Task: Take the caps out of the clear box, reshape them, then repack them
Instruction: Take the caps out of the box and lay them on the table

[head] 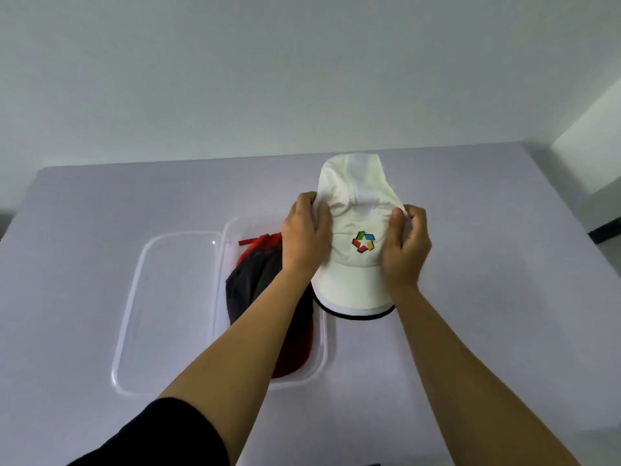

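Observation:
A white cap (356,264) with a multicoloured logo and a black-edged brim is held up over the table, brim toward me. My left hand (305,237) grips its left side and my right hand (408,245) pinches its right side. Below and to the left stands the clear box (324,351), open. Inside it lie a dark grey cap (248,287) and a red cap (295,351), partly hidden by my left forearm.
The box's clear lid (168,311) lies flat to the left of the box. The pale table (84,213) ends at a white wall behind. The table's right edge (598,250) runs close to the right of my hands.

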